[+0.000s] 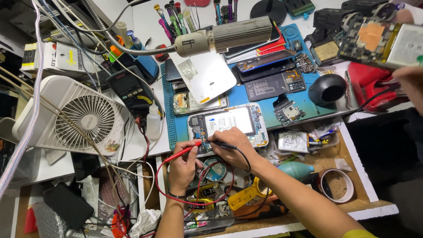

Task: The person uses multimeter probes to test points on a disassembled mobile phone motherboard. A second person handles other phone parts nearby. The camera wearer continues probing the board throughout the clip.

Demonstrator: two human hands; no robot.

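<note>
Opened phone (229,124), back cover off, lies on the blue mat (264,110) at the bench's centre as we probe its board. Our left hand (184,165), at seven o'clock from the phone, is closed around the red probe (183,152); our right hand (231,147), at six o'clock, pinches the black probe (220,143), both tips touching the phone's lower-left edge. A white fan (83,117) stands at nine o'clock, a multimeter (132,90) at ten. At two o'clock, another person's hand (412,81) holds a second dismantled phone (381,39).
</note>
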